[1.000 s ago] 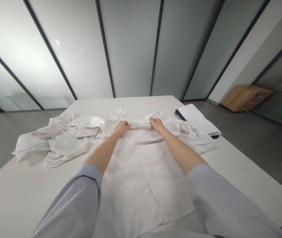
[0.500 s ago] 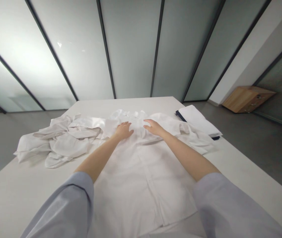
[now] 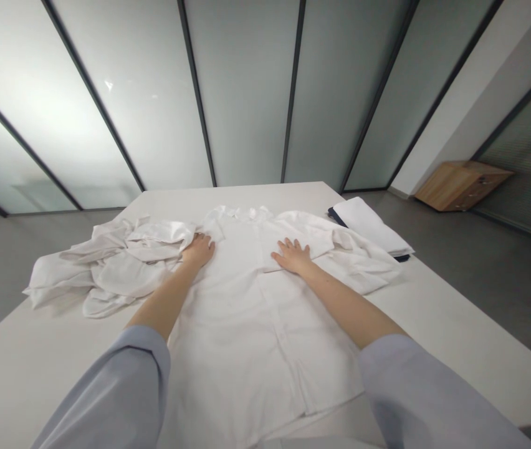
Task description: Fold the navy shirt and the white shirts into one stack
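A white shirt (image 3: 242, 324) lies spread on the table in front of me, its collar at the far end and its hem close to my body. My left hand (image 3: 199, 251) rests on the shirt's upper left edge, beside the crumpled pile of white cloth. My right hand (image 3: 293, 255) lies flat on the upper right of the shirt front, fingers spread. Neither hand grips anything. The shirt's right sleeve stretches out with wrinkles toward the right table edge. My forearms cover parts of both side edges.
Crumpled white garments (image 3: 120, 265) heap up on the left of the white table (image 3: 438, 324). At the right edge sits a folded white cloth (image 3: 373, 223) over something dark. A wooden cabinet (image 3: 457, 186) stands on the floor beyond, and frosted glass panels (image 3: 247, 93) line the back.
My left hand has slid left to the shirt's edge. My right hand has come down flat on the cloth, slightly nearer to me. The shirt's upper part looks smoother.
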`<move>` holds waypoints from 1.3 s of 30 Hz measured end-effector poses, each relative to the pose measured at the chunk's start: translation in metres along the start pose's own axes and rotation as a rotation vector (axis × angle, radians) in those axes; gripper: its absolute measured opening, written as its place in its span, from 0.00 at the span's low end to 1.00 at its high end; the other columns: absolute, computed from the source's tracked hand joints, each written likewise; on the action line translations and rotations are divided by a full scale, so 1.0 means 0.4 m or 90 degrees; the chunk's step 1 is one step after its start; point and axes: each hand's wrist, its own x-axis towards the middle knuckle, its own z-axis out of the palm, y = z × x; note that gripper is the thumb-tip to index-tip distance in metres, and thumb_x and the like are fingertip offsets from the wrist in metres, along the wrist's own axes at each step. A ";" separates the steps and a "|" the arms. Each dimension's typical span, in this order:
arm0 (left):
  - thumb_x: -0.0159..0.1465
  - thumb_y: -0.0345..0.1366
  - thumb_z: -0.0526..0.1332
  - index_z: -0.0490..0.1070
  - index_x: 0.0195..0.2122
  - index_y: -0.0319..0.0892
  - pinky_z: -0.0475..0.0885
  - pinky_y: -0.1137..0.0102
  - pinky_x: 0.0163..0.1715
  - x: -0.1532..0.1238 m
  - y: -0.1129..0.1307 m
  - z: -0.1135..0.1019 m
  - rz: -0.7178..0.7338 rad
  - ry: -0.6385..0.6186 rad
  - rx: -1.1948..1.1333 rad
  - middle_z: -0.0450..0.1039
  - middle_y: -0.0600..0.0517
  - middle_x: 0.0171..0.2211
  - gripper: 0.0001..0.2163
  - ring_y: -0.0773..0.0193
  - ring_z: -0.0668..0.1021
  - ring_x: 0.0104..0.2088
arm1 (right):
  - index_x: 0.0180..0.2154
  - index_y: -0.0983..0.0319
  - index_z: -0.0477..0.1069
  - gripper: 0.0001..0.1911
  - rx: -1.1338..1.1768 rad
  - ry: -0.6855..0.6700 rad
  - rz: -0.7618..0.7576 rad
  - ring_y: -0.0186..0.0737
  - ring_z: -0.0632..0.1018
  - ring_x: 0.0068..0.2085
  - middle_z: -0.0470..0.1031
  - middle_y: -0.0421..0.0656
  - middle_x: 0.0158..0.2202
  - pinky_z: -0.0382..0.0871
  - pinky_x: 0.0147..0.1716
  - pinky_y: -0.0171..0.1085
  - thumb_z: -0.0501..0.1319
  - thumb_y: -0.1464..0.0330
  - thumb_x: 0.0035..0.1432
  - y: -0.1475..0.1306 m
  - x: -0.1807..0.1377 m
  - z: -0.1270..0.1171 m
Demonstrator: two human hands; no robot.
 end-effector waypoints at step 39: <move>0.67 0.42 0.48 0.73 0.45 0.40 0.65 0.61 0.51 -0.052 0.104 0.002 0.086 0.034 -0.032 0.75 0.42 0.45 0.17 0.53 0.74 0.50 | 0.50 0.61 0.73 0.26 0.003 0.093 -0.030 0.50 0.68 0.57 0.70 0.51 0.56 0.58 0.54 0.47 0.45 0.54 0.66 0.076 0.135 -0.041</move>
